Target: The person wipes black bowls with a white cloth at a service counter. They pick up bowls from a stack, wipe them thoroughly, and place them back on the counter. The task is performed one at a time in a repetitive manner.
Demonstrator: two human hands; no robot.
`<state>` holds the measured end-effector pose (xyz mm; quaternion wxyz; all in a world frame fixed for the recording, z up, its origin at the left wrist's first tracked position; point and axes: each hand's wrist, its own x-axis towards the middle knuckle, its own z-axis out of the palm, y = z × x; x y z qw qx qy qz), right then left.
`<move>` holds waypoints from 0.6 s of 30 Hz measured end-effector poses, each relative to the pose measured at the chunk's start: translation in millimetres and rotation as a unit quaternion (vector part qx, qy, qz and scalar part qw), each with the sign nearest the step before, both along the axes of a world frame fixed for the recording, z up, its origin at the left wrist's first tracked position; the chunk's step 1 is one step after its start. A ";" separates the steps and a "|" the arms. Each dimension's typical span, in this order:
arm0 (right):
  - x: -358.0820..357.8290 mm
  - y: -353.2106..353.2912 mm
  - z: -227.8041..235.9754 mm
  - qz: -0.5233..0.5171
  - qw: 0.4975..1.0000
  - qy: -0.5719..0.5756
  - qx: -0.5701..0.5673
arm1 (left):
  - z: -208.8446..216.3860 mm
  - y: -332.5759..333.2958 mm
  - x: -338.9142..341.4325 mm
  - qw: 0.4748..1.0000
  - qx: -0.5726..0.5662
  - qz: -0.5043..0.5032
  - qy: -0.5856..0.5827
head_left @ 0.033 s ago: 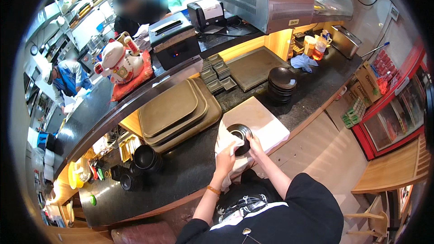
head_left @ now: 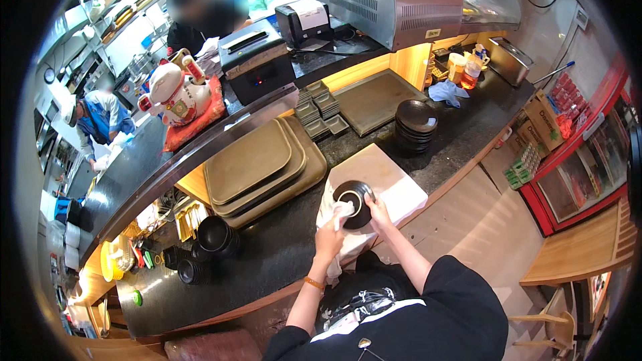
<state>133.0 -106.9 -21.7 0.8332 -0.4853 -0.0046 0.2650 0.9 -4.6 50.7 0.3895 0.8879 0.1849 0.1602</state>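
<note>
Over a pale slab-shaped block (head_left: 398, 187) on the counter, I hold a black bowl (head_left: 358, 218) with its pale foot ring toward me. My right hand (head_left: 380, 216) is closed on the bowl's right rim. My left hand (head_left: 330, 238) is closed on a white cloth (head_left: 344, 210), which is bunched against the foot ring. More of the cloth hangs down on the left, beside the block. The bowl's inside is hidden.
Stacked brown trays (head_left: 251, 160) lie to the left, with black bowls (head_left: 215, 232) nearer. Behind the block stand stacked dark plates (head_left: 416, 117), small square dishes (head_left: 321, 108) and a large flat tray (head_left: 381, 100). Two people work beyond the raised ledge. A red-framed cabinet (head_left: 568, 180) is at the right.
The bowl has turned in my hands, so its underside and foot ring now face me more fully. My left hand has shifted with the cloth onto the ring.
</note>
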 end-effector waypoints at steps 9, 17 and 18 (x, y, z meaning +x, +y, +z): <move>105.8 -45.6 205.6 -0.160 0.712 -0.579 -0.363 | -73.9 48.1 -30.4 0.717 -0.637 0.153 -0.237; 228.8 -66.3 153.4 -0.150 0.290 -0.746 -0.580 | -73.8 50.1 -31.3 0.704 -0.649 0.151 -0.247; 235.0 -66.9 145.1 -0.142 0.282 -0.745 -0.588 | -75.4 50.1 -31.6 0.703 -0.647 0.150 -0.253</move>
